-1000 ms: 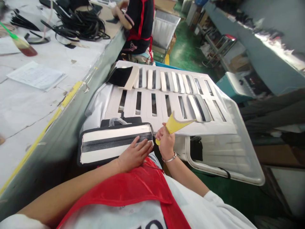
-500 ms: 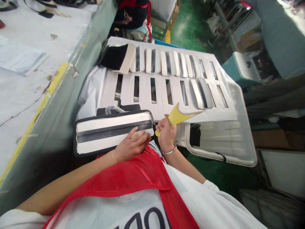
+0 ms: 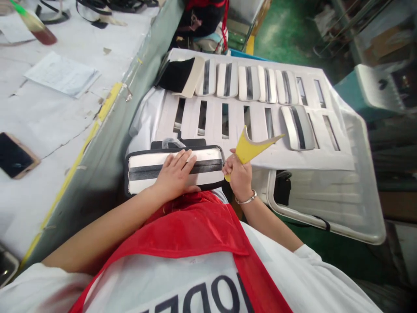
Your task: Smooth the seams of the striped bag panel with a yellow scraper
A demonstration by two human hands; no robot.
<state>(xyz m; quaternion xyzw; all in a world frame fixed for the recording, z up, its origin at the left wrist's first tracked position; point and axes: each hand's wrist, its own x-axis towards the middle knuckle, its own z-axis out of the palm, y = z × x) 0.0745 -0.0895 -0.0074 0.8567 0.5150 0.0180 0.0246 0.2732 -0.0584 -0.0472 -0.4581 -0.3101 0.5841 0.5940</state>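
A long black-edged bag piece (image 3: 143, 174) with white strips and a dark band along its middle lies against the front of the red apron (image 3: 182, 230). My left hand (image 3: 176, 174) rests on it palm down, with the fingers stretched across the band. In my right hand (image 3: 240, 174), beside the piece's right end, is a yellow scraper (image 3: 250, 150). Its flared, notched end points up and away, while my closed fingers hide most of the handle. A clear looped strip (image 3: 172, 142) shows at the piece's far edge.
Beyond is a white slotted board (image 3: 208, 145) with several small striped pads (image 3: 227, 80) and a black-and-cream piece (image 3: 180, 76). A translucent plastic bin (image 3: 325, 204) stands under its right side. The left worktable (image 3: 81, 39) holds a phone (image 3: 16, 154), papers (image 3: 61, 74) and a bottle (image 3: 39, 30).
My left hand has slid left along the bag piece, from its right end to nearer the middle. My right hand keeps holding the scraper. The whole view has shifted, showing more of the left worktable.
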